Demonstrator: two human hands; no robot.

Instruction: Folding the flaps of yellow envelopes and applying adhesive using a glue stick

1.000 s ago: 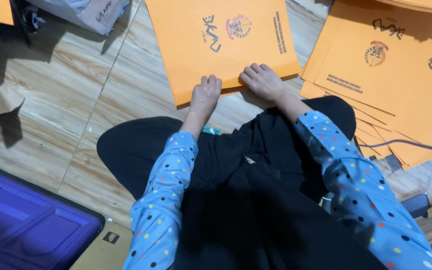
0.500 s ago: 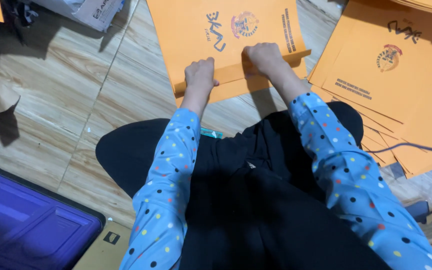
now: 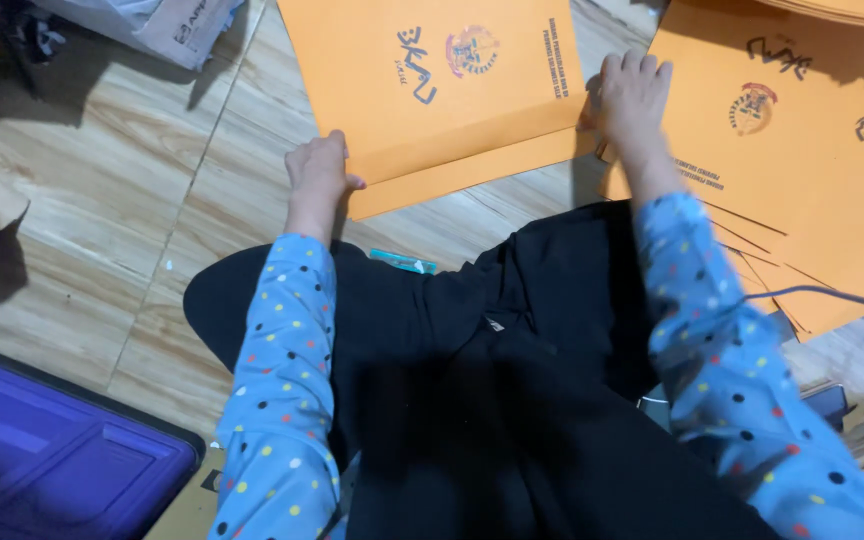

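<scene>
Envelope [image 3: 442, 95], orange, flat on floor; left hand [image 3: 317, 175] and right hand [image 3: 632, 95] fingers pinching its edges.

The person wears a long-sleeved top of light blue cloth, scattered all over with small polka dots in red, yellow, black and white. Both sleeves [image 3: 287, 400] reach down to the wrists, ending just behind the bare left hand [image 3: 317, 175] and right hand [image 3: 635, 92]. The fingers carry no rings or gloves. Further back from the fingers, the lap and legs are covered by plain black cloth [image 3: 472, 380], loose and softly folded.
</scene>
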